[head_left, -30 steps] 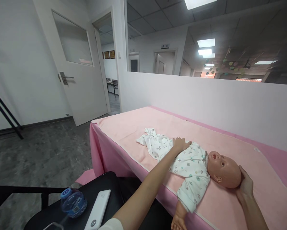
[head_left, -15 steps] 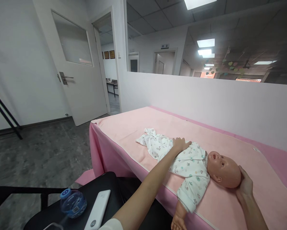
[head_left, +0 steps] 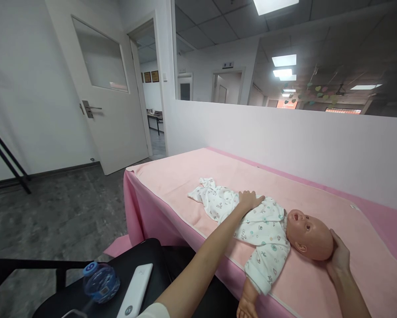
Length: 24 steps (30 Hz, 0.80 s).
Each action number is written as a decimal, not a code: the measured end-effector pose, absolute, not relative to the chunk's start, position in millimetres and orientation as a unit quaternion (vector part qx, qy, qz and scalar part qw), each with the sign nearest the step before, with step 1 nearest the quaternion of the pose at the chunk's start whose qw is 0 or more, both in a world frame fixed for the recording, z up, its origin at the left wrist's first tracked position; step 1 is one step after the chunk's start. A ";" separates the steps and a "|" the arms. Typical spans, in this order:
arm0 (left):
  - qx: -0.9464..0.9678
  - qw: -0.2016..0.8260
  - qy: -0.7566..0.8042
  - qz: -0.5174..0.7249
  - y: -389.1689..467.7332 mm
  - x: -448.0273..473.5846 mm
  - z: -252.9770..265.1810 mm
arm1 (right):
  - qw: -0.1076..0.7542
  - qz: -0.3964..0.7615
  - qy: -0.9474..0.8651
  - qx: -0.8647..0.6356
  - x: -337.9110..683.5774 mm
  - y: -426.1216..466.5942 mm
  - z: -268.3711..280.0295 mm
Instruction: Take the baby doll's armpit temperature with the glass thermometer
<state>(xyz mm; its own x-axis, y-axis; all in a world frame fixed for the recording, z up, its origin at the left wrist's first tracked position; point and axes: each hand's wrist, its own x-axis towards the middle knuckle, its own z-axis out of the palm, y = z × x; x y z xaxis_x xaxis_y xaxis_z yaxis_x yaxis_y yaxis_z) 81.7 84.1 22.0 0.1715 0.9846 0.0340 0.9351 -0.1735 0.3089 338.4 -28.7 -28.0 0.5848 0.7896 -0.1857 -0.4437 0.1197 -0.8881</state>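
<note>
A baby doll lies on its back on a pink-covered table, head to the right and legs to the left. It wears a white outfit with small printed figures. My left hand rests on the doll's belly, thumb toward the chest and fingers over the far side. Behind the crown of the head, my right hand cups it; the fingers under the head are partly hidden. One doll arm hangs over the table's near edge.
The pink table cover drapes to the floor on the left. A black chair stands at the near side, with a water bottle and a white power bank on it. Behind the table are a wall and window; a door stands left.
</note>
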 end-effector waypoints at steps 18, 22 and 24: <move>0.762 0.092 0.632 0.107 83.0 80.8 26.0 | 0.687 0.534 -0.192 -0.454 313.3 -48.7 4.6; 0.765 0.100 0.626 0.115 84.1 80.3 27.1 | 0.688 0.537 -0.207 -0.442 308.6 -53.0 10.4; 0.763 0.100 0.627 0.119 84.7 80.2 27.5 | 0.691 0.530 -0.206 -0.446 306.2 -56.1 14.6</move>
